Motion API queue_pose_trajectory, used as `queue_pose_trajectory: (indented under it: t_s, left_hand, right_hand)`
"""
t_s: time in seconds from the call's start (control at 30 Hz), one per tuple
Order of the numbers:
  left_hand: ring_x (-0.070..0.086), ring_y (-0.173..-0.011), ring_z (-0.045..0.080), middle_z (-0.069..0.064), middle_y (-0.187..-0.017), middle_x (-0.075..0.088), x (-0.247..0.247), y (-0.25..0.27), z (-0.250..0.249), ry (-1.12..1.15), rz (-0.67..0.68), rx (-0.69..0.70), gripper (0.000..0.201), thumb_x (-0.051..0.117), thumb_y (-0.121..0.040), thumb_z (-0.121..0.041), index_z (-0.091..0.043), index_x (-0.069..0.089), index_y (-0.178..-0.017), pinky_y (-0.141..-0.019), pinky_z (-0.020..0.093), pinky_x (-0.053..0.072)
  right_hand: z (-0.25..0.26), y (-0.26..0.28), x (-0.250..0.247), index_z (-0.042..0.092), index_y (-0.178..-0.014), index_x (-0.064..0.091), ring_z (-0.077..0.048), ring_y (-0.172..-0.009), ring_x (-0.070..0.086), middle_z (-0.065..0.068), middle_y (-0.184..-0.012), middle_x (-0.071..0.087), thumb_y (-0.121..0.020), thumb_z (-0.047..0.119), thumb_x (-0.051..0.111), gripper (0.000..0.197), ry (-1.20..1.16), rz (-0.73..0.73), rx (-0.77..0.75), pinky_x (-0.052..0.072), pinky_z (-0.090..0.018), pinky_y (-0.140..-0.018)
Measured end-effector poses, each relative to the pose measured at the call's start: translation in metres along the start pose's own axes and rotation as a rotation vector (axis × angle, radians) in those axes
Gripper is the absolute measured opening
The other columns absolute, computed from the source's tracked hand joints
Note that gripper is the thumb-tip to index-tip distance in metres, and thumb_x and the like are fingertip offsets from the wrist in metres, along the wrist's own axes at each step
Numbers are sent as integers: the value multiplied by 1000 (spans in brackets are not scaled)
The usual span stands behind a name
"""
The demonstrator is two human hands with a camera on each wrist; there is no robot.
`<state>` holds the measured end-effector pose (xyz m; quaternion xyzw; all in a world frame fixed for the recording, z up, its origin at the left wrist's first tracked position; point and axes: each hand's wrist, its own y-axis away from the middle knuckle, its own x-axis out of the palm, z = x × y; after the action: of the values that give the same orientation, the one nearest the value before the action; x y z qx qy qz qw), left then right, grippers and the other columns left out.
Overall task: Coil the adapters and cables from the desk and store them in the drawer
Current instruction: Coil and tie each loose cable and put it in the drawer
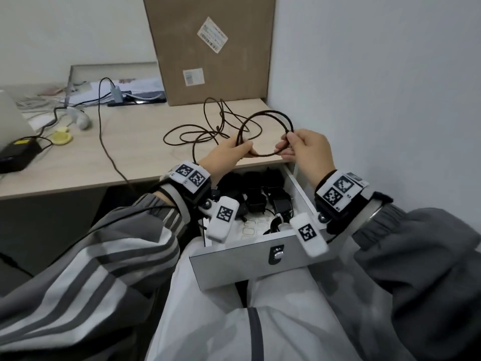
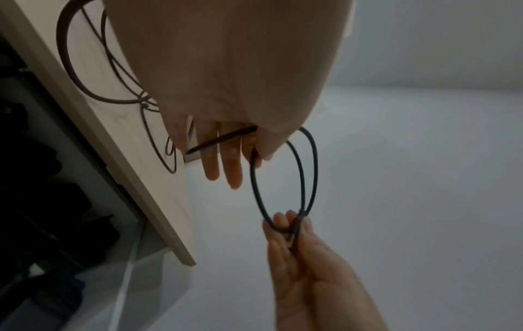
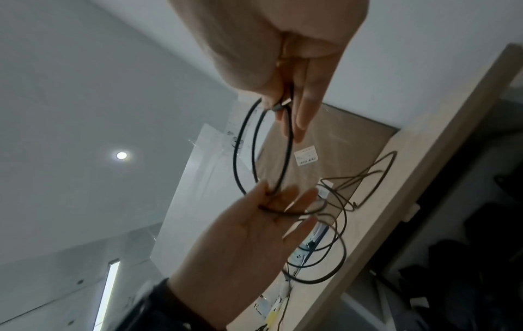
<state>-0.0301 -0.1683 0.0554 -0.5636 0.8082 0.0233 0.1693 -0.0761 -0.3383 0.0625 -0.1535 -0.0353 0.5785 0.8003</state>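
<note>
A thin dark cable (image 1: 268,113) forms a small coil held in the air above the desk's front edge. My left hand (image 1: 246,148) pinches the coil's left side between thumb and straight fingers. My right hand (image 1: 285,145) pinches its right side. In the left wrist view the cable (image 2: 315,170) loops from my left hand (image 2: 249,156) down to my right hand (image 2: 294,221). The cable's loose remainder (image 1: 205,131) lies tangled on the desk behind. Below my hands the drawer (image 1: 247,267) stands open with several black adapters (image 1: 257,196) inside.
A tall cardboard box (image 1: 210,48) stands at the desk's back against the white wall (image 1: 377,100). Another black cord (image 1: 104,142) trails over the desk edge on the left. A black power brick (image 1: 18,155), yellow lids (image 1: 61,138) and papers sit far left.
</note>
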Motion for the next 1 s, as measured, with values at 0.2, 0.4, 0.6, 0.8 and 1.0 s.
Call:
queue_pose_trajectory:
  t_s: [0.2,0.4,0.6,0.8,1.0]
  left_hand:
    - [58,-65,11,0,-68,58,7,-1,-21,494,-94,71,29,35,-103,-11,-11,52,-79,-77,27,43]
    - [20,-43,7,-8,-49,26,3,3,-38,637,21,-40,37,28,-105,-32,-12,52,-85,-48,20,25]
    - [17,-41,7,-10,-48,25,3,1,-36,284,93,-27,37,32,-105,-33,-14,49,-78,-41,19,17]
    - [25,-44,7,-10,-48,31,9,9,-45,-85,284,32,38,38,-103,-34,-13,53,-75,-46,20,23]
    - [58,-70,11,3,-75,60,6,5,-27,185,134,-5,41,33,-103,-37,-11,59,-88,-81,27,43]
  right_hand:
    - [-7,2,18,15,-84,57,-4,-60,67,-3,-80,69,-101,18,38,26,-36,106,59,47,-14,-54]
    - [-25,9,4,16,-86,61,-7,-62,60,-3,-85,73,-100,28,43,25,102,315,74,39,-19,-53]
    - [-13,-3,-20,20,-130,50,-7,-70,57,7,-109,61,-89,35,62,46,569,295,-127,47,-29,-80]
    - [28,-4,-20,17,-100,65,-21,-77,61,-2,-84,68,-94,18,51,15,982,386,-509,44,-34,-75]
    - [13,-9,-29,12,-74,61,-16,-53,65,-6,-67,69,-90,9,51,19,456,50,-242,56,-27,-57]
